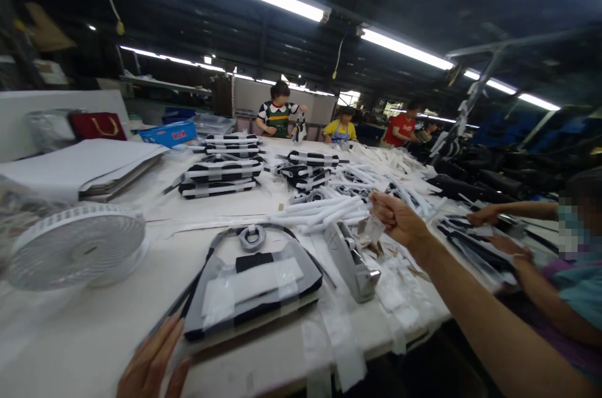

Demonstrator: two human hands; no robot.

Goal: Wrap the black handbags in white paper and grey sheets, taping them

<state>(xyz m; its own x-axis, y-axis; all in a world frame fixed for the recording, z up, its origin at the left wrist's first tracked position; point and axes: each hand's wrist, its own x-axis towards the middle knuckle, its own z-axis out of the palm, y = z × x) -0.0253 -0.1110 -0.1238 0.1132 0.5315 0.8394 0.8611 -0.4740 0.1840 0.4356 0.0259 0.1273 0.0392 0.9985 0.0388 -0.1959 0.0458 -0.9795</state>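
A grey and black handbag (301, 266) lies on the white table in front of me, with white wrapping taped across it. Its black strap loops behind it, around a coiled grey strap (253, 237). My left hand (153, 360) rests at the bag's near left corner, fingers stretched out beside the strap and holding nothing. Out to the right, my right hand (397, 219) is closed in a pinch above the small packets. A small clear plastic bag (373, 230) hangs from its fingertips. Just left of that hand stands a grey tape dispenser (350, 260).
Stacked wrapped bags (221, 175) and white foam rods (324, 213) lie farther back. A white fan (79, 247) and cardboard sheets (84, 166) occupy the left side. At right, a co-worker's hands (505, 244) handle black straps. Other people work at the far end.
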